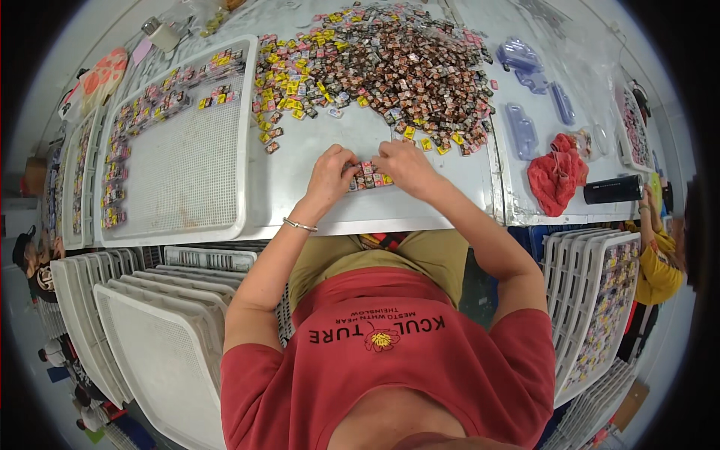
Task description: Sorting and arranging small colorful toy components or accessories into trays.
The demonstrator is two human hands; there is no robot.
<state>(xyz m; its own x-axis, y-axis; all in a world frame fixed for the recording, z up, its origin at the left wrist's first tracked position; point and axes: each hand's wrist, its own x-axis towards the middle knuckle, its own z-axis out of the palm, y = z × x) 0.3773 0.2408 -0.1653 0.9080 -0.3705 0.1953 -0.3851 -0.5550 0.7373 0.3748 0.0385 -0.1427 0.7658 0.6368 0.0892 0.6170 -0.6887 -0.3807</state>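
Fingers (349,160) of the left hand (328,178) and right hand (409,169) curl against a block of small pieces (367,178), whether gripping I cannot tell; it lies near the front edge of the desk (279,184), before a loose heap (420,71), right of a white tray (184,169).

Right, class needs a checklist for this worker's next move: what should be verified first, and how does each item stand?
1. Left hand at the block cluster: ok, fingers at its left end.
2. Right hand at the cluster: ok, fingers at its upper right.
3. Firm grip on every block: cannot tell, fingers cover some.
4. Loose-block pile sorted by colour: not ok, yellow, pink and dark pieces mix.
5. White mesh tray beside the work: ok, on the left.
6. Red cloth away from the hands: ok, far right.
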